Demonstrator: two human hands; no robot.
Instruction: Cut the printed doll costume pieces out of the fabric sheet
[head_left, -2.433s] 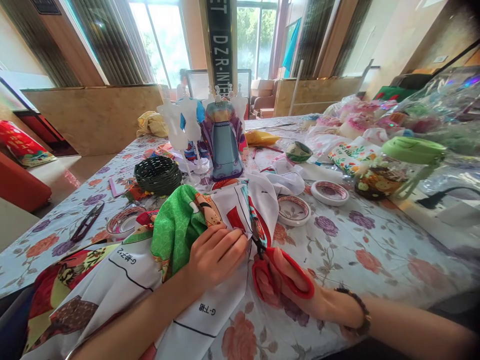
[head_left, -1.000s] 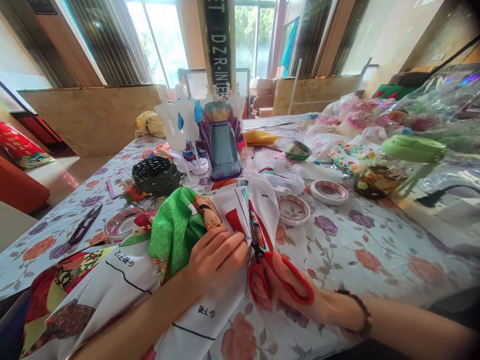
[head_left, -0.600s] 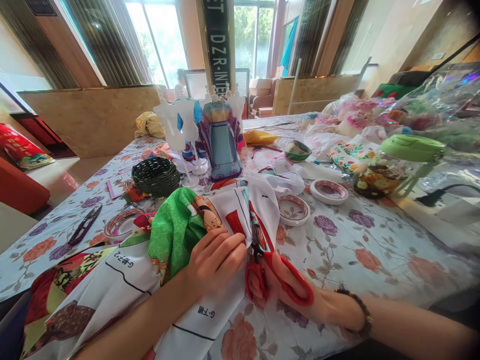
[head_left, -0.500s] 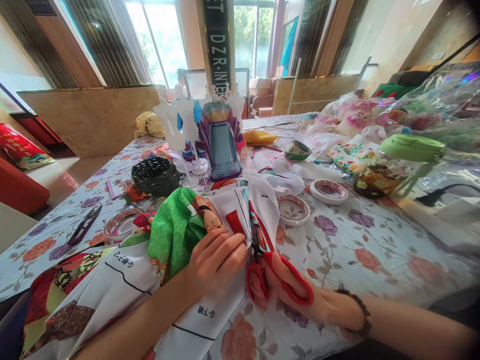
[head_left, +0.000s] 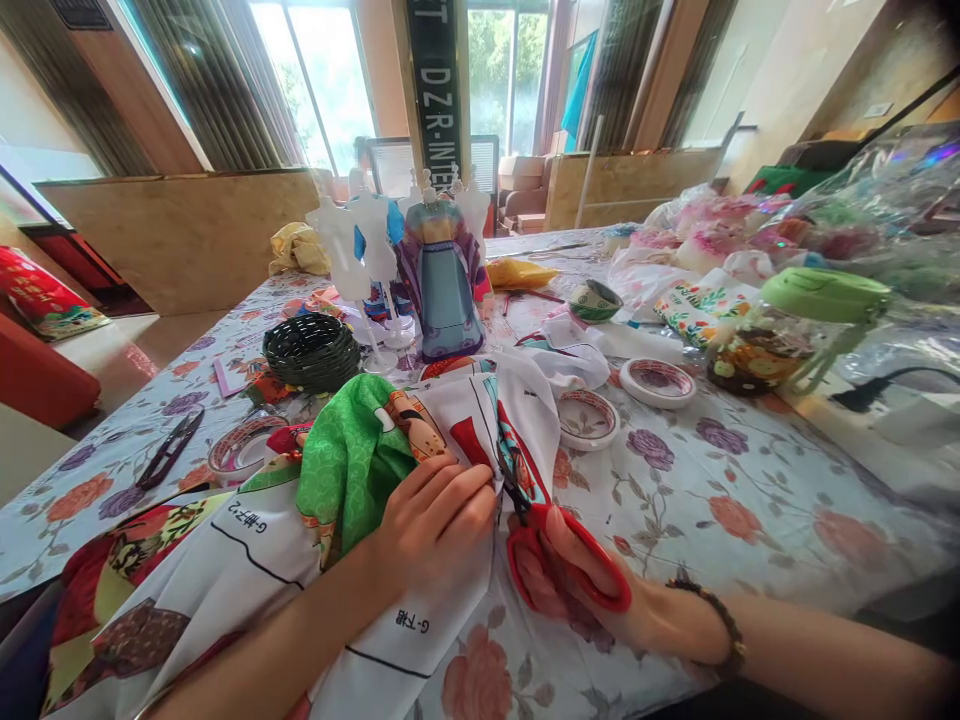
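A large printed fabric (head_left: pixel 356 450), white with green, red and orange pattern parts and black lines, lies bunched across the near table. My left hand (head_left: pixel 439 510) pinches it near the cut, knuckles up. In my right hand (head_left: pixel 577 560) are red-handled scissors (head_left: pixel 611 585), thumb through one loop and fingers through the other. Their dark blades point away from me and meet the fabric just right of my left fingertips. The blades look nearly closed, partly covered by cloth. A bead bracelet circles my right wrist.
Tape rolls (head_left: pixel 589 420) lie beyond the scissors. Thread snips (head_left: pixel 171 450) and a black woven basket (head_left: pixel 311 352) are at left. A dressed doll-size mannequin (head_left: pixel 442 280) stands behind, among white bare ones (head_left: pixel 337 245). A green-lidded jar (head_left: pixel 795 330) stands at right.
The scissor loops have come closer together and the blades have narrowed on the fabric, as my right hand closes. My left hand has barely moved.
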